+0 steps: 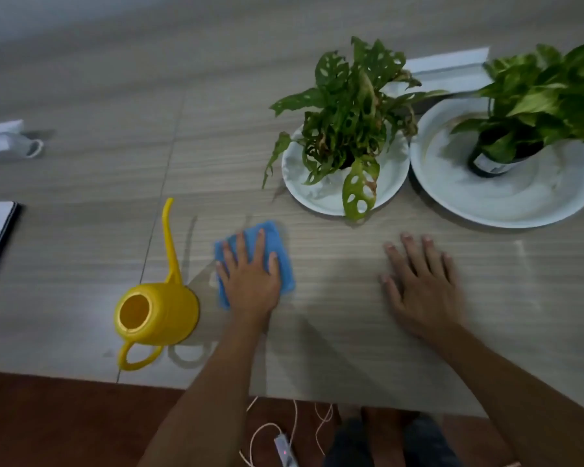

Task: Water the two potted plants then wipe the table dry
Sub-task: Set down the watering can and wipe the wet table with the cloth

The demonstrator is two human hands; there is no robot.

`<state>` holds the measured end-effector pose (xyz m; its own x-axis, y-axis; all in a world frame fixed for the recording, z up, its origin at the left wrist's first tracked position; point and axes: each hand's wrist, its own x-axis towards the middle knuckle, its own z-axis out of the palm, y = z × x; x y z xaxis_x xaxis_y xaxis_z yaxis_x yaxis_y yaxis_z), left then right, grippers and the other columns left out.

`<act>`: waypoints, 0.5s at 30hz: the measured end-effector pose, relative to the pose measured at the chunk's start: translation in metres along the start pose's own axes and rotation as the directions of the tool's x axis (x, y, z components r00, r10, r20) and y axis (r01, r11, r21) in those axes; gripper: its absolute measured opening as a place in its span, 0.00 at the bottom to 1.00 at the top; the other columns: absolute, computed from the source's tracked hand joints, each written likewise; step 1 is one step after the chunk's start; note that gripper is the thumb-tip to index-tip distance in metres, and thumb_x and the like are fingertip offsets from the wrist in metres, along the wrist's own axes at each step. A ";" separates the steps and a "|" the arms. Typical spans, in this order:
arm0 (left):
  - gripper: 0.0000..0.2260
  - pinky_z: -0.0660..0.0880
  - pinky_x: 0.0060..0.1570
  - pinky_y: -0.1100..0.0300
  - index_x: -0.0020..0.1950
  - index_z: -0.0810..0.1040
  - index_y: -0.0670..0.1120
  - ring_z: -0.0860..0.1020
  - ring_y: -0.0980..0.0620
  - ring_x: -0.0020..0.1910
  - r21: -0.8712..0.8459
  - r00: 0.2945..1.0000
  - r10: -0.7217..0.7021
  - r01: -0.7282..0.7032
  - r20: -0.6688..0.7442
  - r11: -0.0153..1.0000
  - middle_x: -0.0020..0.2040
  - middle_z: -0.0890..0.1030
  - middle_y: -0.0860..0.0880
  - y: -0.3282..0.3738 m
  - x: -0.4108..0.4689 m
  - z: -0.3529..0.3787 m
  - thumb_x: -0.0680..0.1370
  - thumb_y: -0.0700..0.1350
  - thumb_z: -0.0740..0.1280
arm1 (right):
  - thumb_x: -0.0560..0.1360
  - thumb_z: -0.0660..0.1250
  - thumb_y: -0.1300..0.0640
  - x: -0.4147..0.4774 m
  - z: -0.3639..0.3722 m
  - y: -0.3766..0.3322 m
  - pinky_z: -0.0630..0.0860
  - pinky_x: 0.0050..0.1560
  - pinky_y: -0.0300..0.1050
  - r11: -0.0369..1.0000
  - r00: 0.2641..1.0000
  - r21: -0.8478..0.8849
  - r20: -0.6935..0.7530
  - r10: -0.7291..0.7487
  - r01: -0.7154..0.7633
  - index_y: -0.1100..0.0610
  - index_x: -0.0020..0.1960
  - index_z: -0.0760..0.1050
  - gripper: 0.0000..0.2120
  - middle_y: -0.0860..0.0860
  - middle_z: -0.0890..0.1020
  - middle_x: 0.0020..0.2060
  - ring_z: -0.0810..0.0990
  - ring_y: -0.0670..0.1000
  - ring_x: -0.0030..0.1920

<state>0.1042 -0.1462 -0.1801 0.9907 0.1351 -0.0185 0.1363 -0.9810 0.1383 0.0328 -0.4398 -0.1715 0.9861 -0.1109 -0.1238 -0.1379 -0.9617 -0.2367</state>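
Pressing flat on a blue cloth, the left hand is lying with fingers spread, gripping nothing, near the table's front edge. The right hand is resting open on bare wood. A yellow watering can is standing just left of the cloth. Two potted plants are sitting on white plates at the far right.

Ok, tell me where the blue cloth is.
In the head view, the blue cloth lies flat on the wooden table under the left hand, between the yellow plastic watering can and the right hand.
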 end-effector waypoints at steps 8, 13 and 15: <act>0.27 0.55 0.73 0.33 0.79 0.62 0.56 0.54 0.36 0.80 -0.120 0.978 0.207 -0.205 0.005 0.971 0.81 0.60 0.44 0.132 -0.104 0.016 0.80 0.57 0.56 | 0.80 0.48 0.40 0.001 -0.003 0.002 0.47 0.77 0.57 0.999 0.999 0.030 0.006 -0.037 0.037 0.46 0.80 0.54 0.29 0.48 0.53 0.81 0.47 0.53 0.80; 0.27 0.54 0.74 0.33 0.80 0.56 0.57 0.53 0.38 0.80 -0.070 1.000 0.006 -0.007 -0.026 0.998 0.81 0.59 0.44 0.102 -0.039 0.022 0.81 0.59 0.50 | 0.81 0.48 0.41 -0.008 -0.023 0.062 0.53 0.75 0.59 0.993 0.996 0.118 -0.085 0.019 -0.009 0.50 0.77 0.63 0.28 0.50 0.61 0.78 0.55 0.55 0.79; 0.27 0.55 0.72 0.32 0.80 0.59 0.56 0.55 0.35 0.79 -0.087 0.998 -0.050 0.046 -0.049 0.995 0.81 0.60 0.42 0.116 -0.088 0.016 0.81 0.58 0.51 | 0.80 0.48 0.40 -0.011 -0.033 0.103 0.54 0.74 0.59 0.996 0.993 0.063 -0.097 0.073 -0.067 0.50 0.77 0.64 0.29 0.52 0.63 0.78 0.57 0.57 0.78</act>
<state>0.0326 -0.2745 -0.1783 0.9813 0.1909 0.0236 0.1809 -0.9579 0.2229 0.0111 -0.5460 -0.1629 0.9778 -0.2044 -0.0470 -0.2092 -0.9344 -0.2882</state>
